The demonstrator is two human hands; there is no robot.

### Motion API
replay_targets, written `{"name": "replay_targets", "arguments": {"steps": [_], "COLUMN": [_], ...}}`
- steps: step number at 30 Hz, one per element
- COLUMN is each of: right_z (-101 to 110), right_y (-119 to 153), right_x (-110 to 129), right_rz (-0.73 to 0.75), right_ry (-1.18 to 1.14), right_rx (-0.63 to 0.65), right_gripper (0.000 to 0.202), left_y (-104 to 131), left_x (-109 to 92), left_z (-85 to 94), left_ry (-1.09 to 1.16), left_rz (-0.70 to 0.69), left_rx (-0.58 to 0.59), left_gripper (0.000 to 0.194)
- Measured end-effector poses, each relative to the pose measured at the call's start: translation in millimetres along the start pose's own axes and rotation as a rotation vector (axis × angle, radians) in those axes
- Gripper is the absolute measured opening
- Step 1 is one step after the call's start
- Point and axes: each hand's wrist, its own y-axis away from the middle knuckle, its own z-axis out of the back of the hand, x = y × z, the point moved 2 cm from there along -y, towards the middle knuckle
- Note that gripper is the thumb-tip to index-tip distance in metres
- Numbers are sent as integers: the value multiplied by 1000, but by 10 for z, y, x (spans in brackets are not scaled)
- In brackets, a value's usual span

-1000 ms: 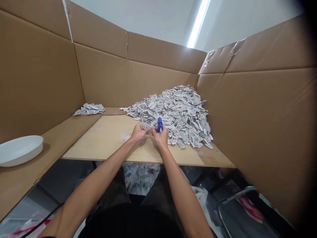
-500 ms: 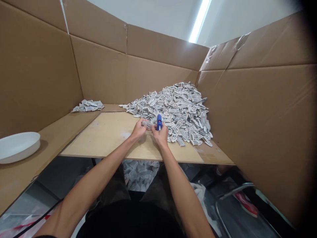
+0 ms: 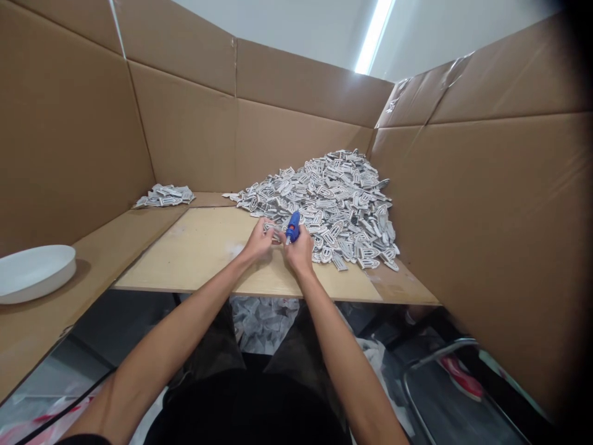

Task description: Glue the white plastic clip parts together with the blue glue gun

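Observation:
My left hand (image 3: 260,238) is closed on a small pale slotted piece (image 3: 272,231) over the board, at the near left edge of the big pile. My right hand (image 3: 299,248) grips a blue tool (image 3: 293,227) with a small red spot, tilted with its far end to the right. The tool's near end is close to the piece; whether they touch I cannot tell. A large heap of similar grey-white pieces (image 3: 333,191) rises behind my hands and to the right.
Cardboard walls (image 3: 189,136) enclose the wooden board (image 3: 185,266). A smaller pile of pieces (image 3: 167,195) lies at the back left, a white bowl (image 3: 37,272) at the far left. Below the front edge are crumpled plastic (image 3: 266,321), a chair (image 3: 445,395) and a red shoe (image 3: 463,377).
The blue tool in my right hand has tilted, its near end swinging left towards the piece. My left hand has barely moved. The whole view has shifted slightly.

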Motion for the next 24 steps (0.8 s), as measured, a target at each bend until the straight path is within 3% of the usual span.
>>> {"name": "replay_targets", "arguments": {"steps": [6,9,14,18,24], "right_z": [32,93,158,173,147], "right_y": [35,70,103,128,138], "right_x": [5,3,-38,4,49], "right_rz": [40,63,-18,-45,-21], "right_ry": [-115,-210,-274,-305,-364], "right_rx": [29,43,142,223,260], "right_gripper": [31,40,56,67,64], "left_y": [13,-30,-81,-75,-19], "left_x": [-37,-74,-96,-104,-206], "left_z": [100,214,329,313,263], "left_ry": [8,-47,-98,-81,-40], "left_rz": [-55,-68,-28,30,58], "left_rx": [18,-36,-65,-46,18], "left_gripper": [47,43,31,28,22]}}
